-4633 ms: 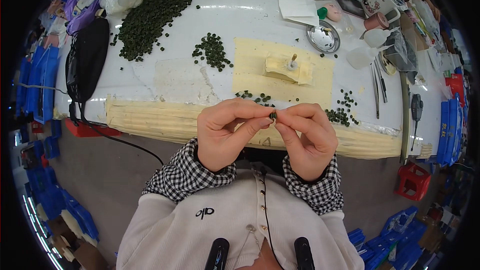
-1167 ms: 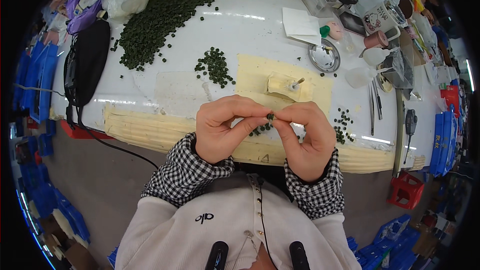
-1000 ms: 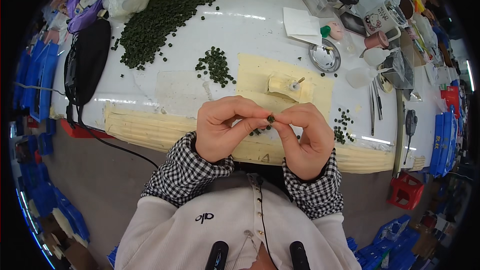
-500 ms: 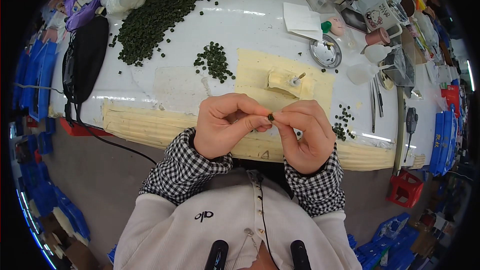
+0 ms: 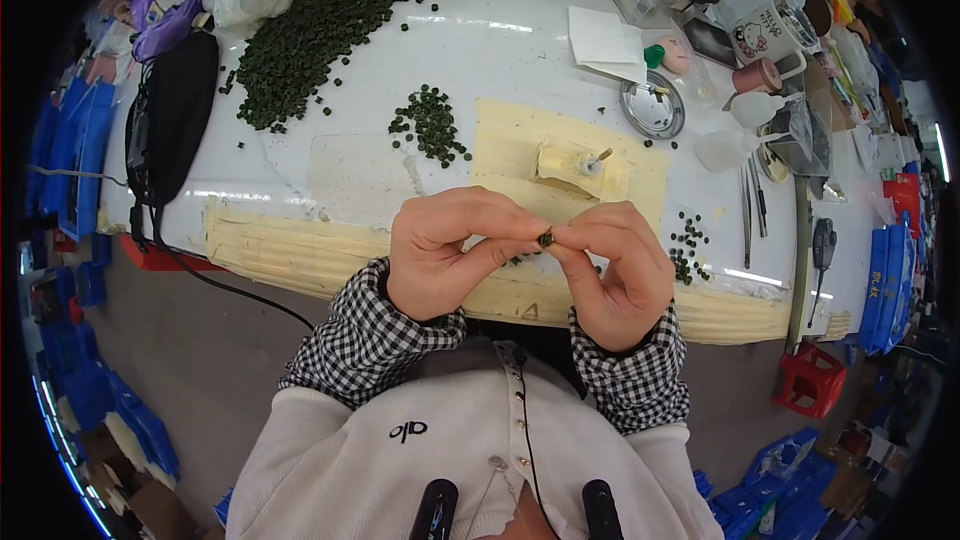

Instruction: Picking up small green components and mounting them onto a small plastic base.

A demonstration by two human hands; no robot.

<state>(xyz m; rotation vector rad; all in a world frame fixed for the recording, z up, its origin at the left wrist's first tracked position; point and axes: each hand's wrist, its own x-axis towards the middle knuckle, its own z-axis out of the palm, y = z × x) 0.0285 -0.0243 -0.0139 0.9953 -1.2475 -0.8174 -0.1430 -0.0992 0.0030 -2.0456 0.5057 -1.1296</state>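
A small dark green piece is pinched between the fingertips of both hands, above the near edge of the table. My left hand grips it from the left with thumb and forefinger. From the other side, my right hand holds it the same way, with the remaining fingers curled. Beyond the hands, a yellow block with a short upright stick rests on a yellow sheet. A small heap of similar green pieces lies on the far left, and a few more pieces lie right of my right hand.
A large heap of green pieces covers the back left, beside a black pouch. At right are a round metal dish, white squeeze bottles, tweezers and a mug. A red stool stands on the floor.
The fingers of my left hand have shifted slightly around the green piece, which has moved a little to the right. Otherwise the scene looks the same.
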